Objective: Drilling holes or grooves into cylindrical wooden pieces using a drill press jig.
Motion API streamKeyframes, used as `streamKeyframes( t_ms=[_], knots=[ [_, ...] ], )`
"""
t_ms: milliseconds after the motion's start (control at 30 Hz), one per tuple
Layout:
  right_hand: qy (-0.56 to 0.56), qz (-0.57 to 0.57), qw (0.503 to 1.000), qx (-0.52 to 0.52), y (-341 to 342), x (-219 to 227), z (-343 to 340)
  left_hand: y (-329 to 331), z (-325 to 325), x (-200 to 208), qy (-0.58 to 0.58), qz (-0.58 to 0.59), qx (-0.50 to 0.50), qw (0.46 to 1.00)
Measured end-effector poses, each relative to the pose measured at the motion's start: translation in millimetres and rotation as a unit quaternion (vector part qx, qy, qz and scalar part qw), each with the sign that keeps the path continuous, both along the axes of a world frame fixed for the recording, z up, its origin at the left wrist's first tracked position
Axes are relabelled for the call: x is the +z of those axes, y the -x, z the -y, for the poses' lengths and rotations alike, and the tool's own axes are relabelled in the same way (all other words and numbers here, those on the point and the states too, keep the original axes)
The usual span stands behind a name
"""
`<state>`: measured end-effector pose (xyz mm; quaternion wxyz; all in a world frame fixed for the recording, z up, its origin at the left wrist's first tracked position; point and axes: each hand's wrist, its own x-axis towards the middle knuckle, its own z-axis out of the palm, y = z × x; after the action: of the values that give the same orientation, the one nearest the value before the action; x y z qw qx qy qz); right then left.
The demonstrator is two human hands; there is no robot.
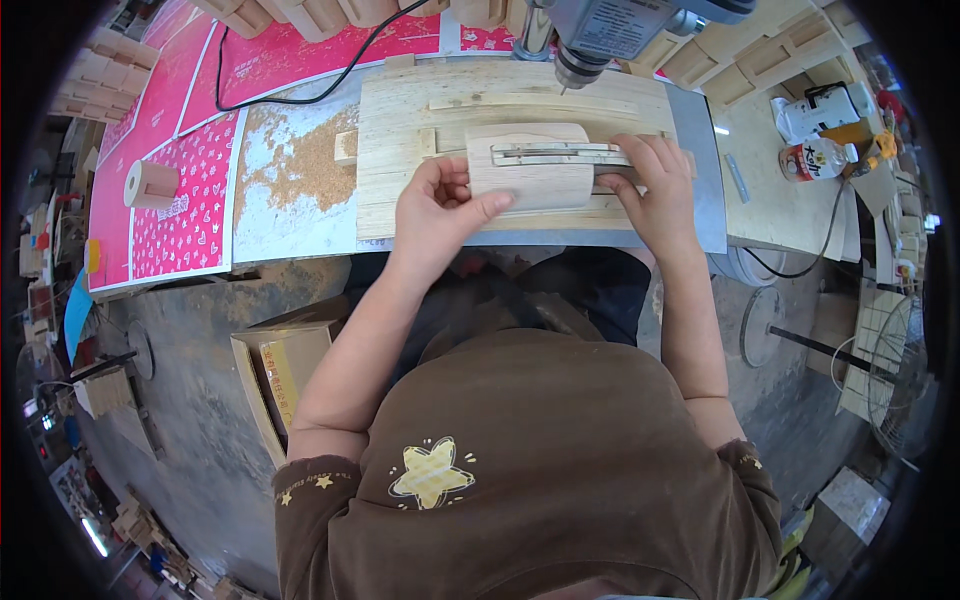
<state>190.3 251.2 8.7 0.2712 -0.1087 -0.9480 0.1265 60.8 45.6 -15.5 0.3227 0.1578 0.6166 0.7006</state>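
Note:
A pale wooden block (pixel 530 187) with a rounded face is held at the middle of the work board (pixel 395 120). My left hand (pixel 435 215) is closed on the block's left end, its thumb along the near side. Across the block's upper face lies a narrow slotted strip (pixel 560 153), light in colour with small dark marks. My right hand (pixel 655 185) pinches the strip's right end at the block's right edge. Above the far edge of the block hangs the chuck of a drill press (pixel 578 70), its thin bit apart from the wood.
Wooden stops (pixel 428 142) are on the board. Sawdust (pixel 300 155) covers the table to the left, near a round wooden piece (pixel 151 185). More wooden blocks (pixel 715 62) line the back. At right are a bottle (pixel 818 160) and a cable; a cardboard box (pixel 290 375) stands below.

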Motion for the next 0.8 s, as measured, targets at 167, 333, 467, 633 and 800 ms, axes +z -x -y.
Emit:
streamKeyframes(
  t_ms=[167, 333, 467, 633, 800],
  knots=[
    [-0.007, -0.012, 0.999, -0.039, 3, -6, -23, -5, -5, -18, 0.042, -0.467, -0.009, 0.883],
    [-0.040, -0.023, 0.997, -0.060, 25, -5, -44, 5, -34, -28, 0.098, -0.522, 0.032, 0.846],
    [-0.040, -0.010, 0.996, -0.074, 31, -16, -33, 27, -33, -38, 0.116, -0.551, 0.060, 0.824],
    [0.083, -0.094, 0.992, -0.024, 35, -9, -21, 44, -19, -47, 0.160, -0.569, 0.054, 0.805],
    [0.163, -0.389, 0.907, 0.016, 39, 68, -54, 42, -20, -44, 0.180, -0.574, 0.061, 0.797]
  ],
)
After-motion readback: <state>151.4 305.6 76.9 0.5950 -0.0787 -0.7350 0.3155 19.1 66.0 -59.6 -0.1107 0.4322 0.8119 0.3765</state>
